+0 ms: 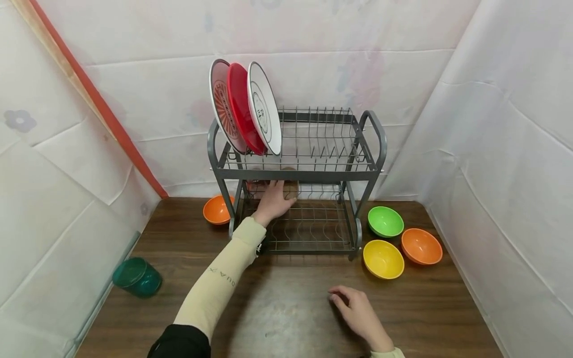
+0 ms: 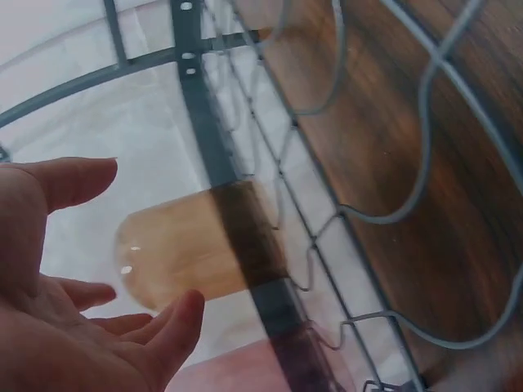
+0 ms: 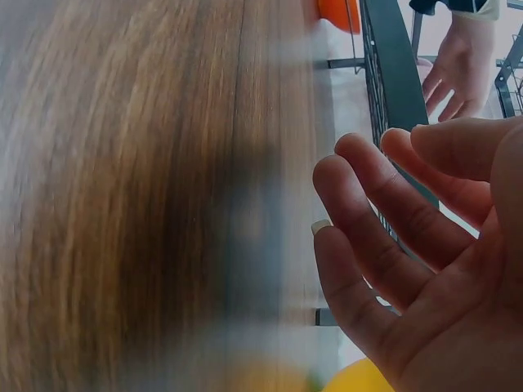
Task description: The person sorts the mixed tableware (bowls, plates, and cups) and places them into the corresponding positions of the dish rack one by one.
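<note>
Left wrist view: we see the left hand (image 2: 82,339) spread wide and empty beside the amber cup (image 2: 176,245) at centre, seemingly upturned on the lower wires to drain. In the head view, the right hand (image 1: 358,315), lower right, curves loosely around nothing. Plates (image 1: 265,112) at upper centre stand on edge, probably for spacing; the dish rack (image 1: 297,175)'s upper tier overhangs our reach.

Creased white floral sheeting (image 1: 403,74), slanting orange-red strip (image 1: 99,99) at left, dark wood-grain tabletop (image 1: 429,308)
</note>
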